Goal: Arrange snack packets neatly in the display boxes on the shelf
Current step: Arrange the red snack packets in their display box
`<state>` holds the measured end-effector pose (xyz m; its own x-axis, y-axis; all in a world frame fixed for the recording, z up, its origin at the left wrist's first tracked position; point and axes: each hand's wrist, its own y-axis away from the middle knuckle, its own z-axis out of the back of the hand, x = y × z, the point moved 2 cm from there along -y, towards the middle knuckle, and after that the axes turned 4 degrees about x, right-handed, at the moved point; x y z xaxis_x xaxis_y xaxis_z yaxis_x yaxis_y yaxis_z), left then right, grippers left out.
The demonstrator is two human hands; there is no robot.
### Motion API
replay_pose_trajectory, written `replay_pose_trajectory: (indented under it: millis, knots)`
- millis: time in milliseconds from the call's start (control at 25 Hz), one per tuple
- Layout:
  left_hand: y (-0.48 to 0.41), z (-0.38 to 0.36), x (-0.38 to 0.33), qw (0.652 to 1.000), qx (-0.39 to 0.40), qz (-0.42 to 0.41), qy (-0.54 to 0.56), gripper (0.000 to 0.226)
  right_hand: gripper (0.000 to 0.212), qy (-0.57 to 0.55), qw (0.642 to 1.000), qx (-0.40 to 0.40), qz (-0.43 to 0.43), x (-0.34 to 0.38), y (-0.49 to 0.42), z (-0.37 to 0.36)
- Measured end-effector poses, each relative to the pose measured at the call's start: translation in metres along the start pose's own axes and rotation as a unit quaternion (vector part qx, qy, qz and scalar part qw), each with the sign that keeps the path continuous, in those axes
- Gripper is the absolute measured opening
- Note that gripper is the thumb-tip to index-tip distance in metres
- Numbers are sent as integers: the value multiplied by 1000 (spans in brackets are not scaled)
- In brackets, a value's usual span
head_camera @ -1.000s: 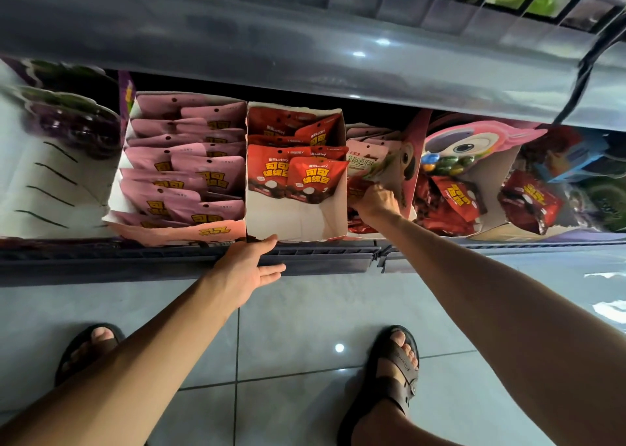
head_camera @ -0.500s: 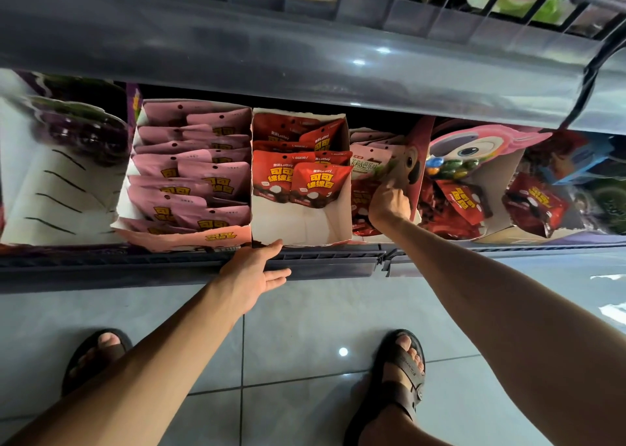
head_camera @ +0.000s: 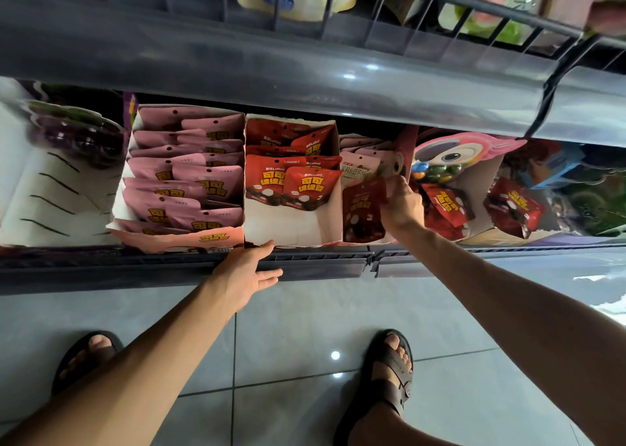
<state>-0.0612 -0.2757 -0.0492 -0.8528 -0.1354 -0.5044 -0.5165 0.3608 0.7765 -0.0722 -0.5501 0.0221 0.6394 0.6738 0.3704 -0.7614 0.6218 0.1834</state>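
Gripping dark red packet, right hand; left hand open below red-packet box.

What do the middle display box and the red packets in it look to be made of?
Middle display box: apparently thin cardboard, matte white inside, with a ragged torn upper edge. Red packets: likely flexible plastic film, fairly matte printed surface, with soft creases and sealed top strips with a punched hang hole.

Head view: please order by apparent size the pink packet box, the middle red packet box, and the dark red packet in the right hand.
1. Pink packet box
2. Red packet box, somewhat narrower
3. Dark red packet, clearly smallest
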Motion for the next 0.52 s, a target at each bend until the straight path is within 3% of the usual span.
replay_pose_trajectory:
  millis: [200, 280, 400, 520]
  knots:
    - [9, -3, -2, 1000, 4, -9, -14, 26, 20, 110, 971, -131, 166, 10, 57, 38]
    - [12, -4, -2, 1000, 1, -5, -14, 26, 13, 96, 953, -158, 241, 27, 73, 51]
    - [13, -5, -2, 1000, 2, -3, -16, 32, 10, 14, 941, -122, 317, 61, 77, 46]
    - [12, -5, -3, 1000, -5, -2, -14, 36, 16, -94, 953, -29, 287, 88, 65, 3]
